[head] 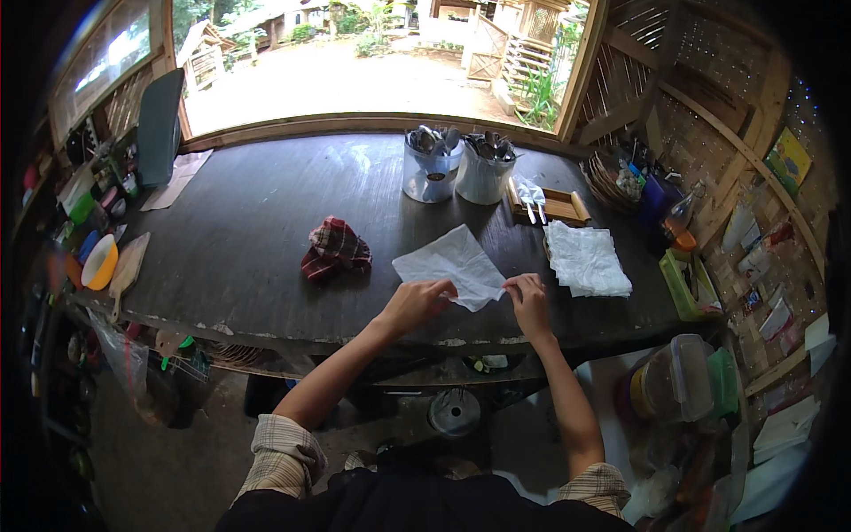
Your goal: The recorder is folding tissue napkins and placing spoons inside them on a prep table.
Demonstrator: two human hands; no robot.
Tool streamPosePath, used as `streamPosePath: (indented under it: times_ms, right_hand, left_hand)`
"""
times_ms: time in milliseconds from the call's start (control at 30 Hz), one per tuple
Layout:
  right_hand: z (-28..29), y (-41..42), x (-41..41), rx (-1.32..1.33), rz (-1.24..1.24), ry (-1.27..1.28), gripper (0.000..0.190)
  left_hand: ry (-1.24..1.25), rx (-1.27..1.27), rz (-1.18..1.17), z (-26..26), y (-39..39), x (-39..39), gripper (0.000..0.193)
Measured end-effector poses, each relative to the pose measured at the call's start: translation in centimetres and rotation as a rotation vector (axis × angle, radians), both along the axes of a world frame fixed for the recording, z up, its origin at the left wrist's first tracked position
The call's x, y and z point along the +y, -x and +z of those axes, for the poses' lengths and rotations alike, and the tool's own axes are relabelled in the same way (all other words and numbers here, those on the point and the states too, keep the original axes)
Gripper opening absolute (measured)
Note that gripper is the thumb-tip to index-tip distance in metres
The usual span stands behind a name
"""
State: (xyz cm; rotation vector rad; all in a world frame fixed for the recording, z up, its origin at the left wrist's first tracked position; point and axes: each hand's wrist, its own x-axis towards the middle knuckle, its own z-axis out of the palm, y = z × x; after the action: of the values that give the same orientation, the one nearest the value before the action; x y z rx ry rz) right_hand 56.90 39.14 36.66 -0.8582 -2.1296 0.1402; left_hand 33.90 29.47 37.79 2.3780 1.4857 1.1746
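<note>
A thin white paper napkin [459, 266] lies turned cornerwise on the dark tabletop, its near edge between my hands. My left hand [419, 302] has its fingers at the napkin's near left side. With thumb and fingertips, my right hand [528, 299] pinches the right corner. To the right sits a stack of white napkins [588, 259]. Behind it, a small wooden tray [562, 206] carries cutlery wrapped in white napkins [530, 194], handles sticking out. Two clear plastic tubs [431, 174] [485, 173] full of spoons and forks stand at the back.
A crumpled red checked cloth [337, 247] lies left of the napkin. A wooden cutting board [129, 269] and a yellow-and-white bowl [101, 261] are at the left end. A green plastic container [688, 286] stands at the right edge. A window frame [372, 123] borders the table's back.
</note>
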Motion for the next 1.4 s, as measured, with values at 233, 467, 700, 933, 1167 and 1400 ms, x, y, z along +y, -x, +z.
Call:
streamPosePath:
  times_ms: [233,467,700,933,1167,1400]
  right_hand:
    - [-1.7,-2.9,-0.4,-0.010,-0.029,0.061,0.006]
    - [1.8,-1.0,-2.4,0.059,0.180,0.134,0.028]
    - [2.1,2.4,0.2,0.096,0.094,0.382,0.021]
    - [0.5,4.0,4.6,0.151,0.039,0.513,0.017]
    - [-1.2,5.2,5.3,-0.043,-0.129,0.529,0.025]
    - [-0.9,6.6,4.5,-0.154,-0.278,0.467,0.022]
  left_hand:
    - [0.084,0.078,-0.001,-1.3,-1.3,-0.2,0.016]
    - [0.117,0.001,-0.025,1.3,-1.7,1.9,0.014]
    - [0.266,-0.151,-0.036,2.1,-0.9,5.7,0.023]
    - [0.526,-0.331,-0.040,0.2,3.4,4.8,0.037]
    - [0.493,-0.324,0.009,-0.9,5.4,3.5,0.040]
    - [0.426,-0.227,0.069,-0.7,6.4,3.3,0.036]
